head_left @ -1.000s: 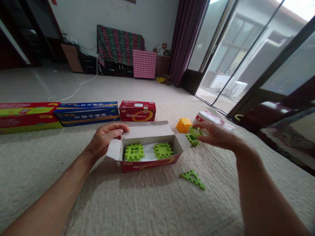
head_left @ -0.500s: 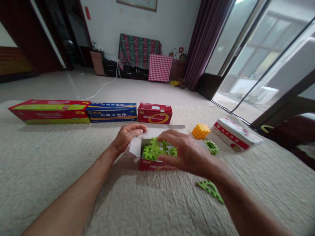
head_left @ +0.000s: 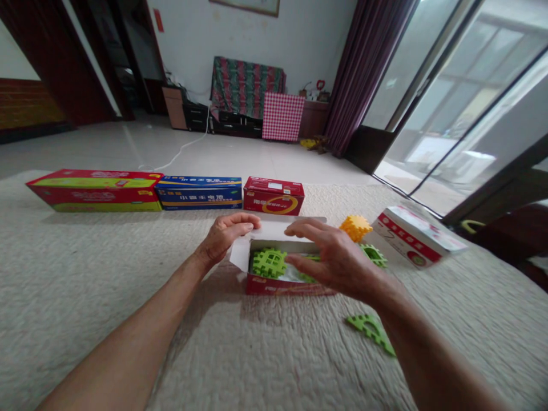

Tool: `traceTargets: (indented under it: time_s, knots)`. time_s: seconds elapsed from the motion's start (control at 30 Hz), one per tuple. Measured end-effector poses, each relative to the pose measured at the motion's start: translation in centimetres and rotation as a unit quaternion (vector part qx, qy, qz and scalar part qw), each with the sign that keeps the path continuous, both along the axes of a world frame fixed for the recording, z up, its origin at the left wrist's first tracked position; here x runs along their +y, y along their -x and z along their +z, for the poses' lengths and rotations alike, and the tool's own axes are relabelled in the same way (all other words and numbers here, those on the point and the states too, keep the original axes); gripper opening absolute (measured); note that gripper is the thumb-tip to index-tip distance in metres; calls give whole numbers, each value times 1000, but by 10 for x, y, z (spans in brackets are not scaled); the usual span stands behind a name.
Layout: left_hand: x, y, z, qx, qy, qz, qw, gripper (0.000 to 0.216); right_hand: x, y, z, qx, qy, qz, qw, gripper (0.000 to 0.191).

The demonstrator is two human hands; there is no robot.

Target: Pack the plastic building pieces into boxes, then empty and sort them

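An open red box lies in front of me with its white lid flap folded back. Inside it, at the left end, is a green toothed building piece with a window pattern; more green shows at the right, partly under my hand. My left hand pinches the lid flap at its left corner. Over the right half of the box hovers my right hand, thumb and fingers apart, holding nothing. A green toothed triangular piece lies on the quilted cover, close to my right forearm.
Behind the box stand a long red-and-yellow box, a blue box and a closed red box in a row. To the right are an orange toothed block, a green toothed piece and a white-and-red box.
My right hand has let go of a green piece, which now rests in the box, and its fingers have lifted and spread. The left hand stays at the flap. The view has shifted slightly.
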State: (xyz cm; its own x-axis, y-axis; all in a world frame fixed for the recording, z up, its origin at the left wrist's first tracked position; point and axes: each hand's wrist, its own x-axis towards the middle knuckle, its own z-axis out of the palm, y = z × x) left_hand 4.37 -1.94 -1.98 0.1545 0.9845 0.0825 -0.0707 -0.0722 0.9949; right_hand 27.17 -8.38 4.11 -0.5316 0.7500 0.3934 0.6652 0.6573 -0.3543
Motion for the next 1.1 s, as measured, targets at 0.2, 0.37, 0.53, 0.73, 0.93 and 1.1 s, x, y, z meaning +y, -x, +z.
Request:
traceTargets:
  time_s: [0.2, 0.37, 0.53, 0.73, 0.93, 1.1]
  knots:
    - [-2, -1, 2, 1, 4, 5, 1000, 26, 7, -85, 7, -20, -26, -140, 990, 25]
    - [-4, -3, 4, 7, 12, 15, 1000, 27, 12, -167, -13, -135, 89, -165, 973, 39]
    - [-6, -5, 8, 10, 30, 24, 999, 30, 21, -188, -37, -151, 123, -141, 971, 59]
    - [-7, -4, 8, 8, 29, 23, 999, 30, 27, -185, -47, -173, 143, -158, 961, 61]
    - [-8, -6, 12, 15, 26, 30, 999, 30, 28, -186, -48, -177, 127, -163, 962, 53]
    - [-8, -6, 12, 14, 24, 34, 999, 28, 17, -172, -18, -150, 37, -196, 968, 38]
